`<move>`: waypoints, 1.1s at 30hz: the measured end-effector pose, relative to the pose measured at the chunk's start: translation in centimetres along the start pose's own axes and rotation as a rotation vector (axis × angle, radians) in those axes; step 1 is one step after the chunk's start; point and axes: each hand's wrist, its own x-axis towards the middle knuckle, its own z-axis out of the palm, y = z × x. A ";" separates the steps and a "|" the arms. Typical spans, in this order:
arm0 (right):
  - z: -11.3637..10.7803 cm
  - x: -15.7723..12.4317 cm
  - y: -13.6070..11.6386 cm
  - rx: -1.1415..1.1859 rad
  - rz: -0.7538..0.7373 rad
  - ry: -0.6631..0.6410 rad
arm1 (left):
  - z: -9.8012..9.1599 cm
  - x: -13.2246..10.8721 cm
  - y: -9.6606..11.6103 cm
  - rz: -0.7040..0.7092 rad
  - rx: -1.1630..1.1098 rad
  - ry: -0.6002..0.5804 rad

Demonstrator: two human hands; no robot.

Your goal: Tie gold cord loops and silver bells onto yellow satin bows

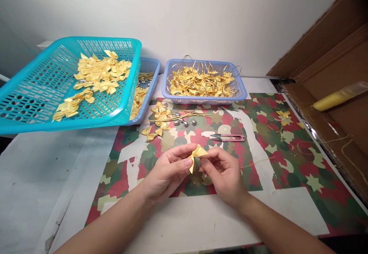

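My left hand [171,166] pinches a yellow ribbon bow [199,153] between thumb and fingers over the patterned sheet. Close against its right side, my right hand [224,171] has its thumb and fingers pressed together near the bow's tip; what they grip is too small to make out. A thin gold thread [255,164] trails to the right of this hand. Beyond my hands lie small scissors [228,137] with pinkish handles, several silver bells [185,124], gold cords [184,116] and several loose yellow bows [161,112].
A turquoise basket [122,110] of yellow bows stands at the left, over a blue basket [151,83]. Another blue basket [204,100] holds bows with gold loops at the back. A cardboard box [322,66] and a yellow thread spool [335,99] are at the right.
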 end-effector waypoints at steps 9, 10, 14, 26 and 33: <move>0.1 0.1 -0.1 0.003 -0.053 -0.005 | 0.2 0.0 -0.1 0.001 0.007 -0.008; 0.1 0.1 -0.1 0.000 -0.056 -0.006 | 0.1 0.0 -0.1 0.002 0.009 -0.007; 0.1 0.2 -0.1 -0.021 -0.066 0.003 | 0.1 0.1 -0.1 0.006 0.011 -0.003; 0.1 0.1 -0.3 -0.035 -0.081 0.008 | 0.4 0.1 0.0 -0.004 0.009 0.031; 0.1 0.1 -0.3 -0.059 -0.081 0.017 | 0.4 0.0 -0.1 -0.016 0.015 0.049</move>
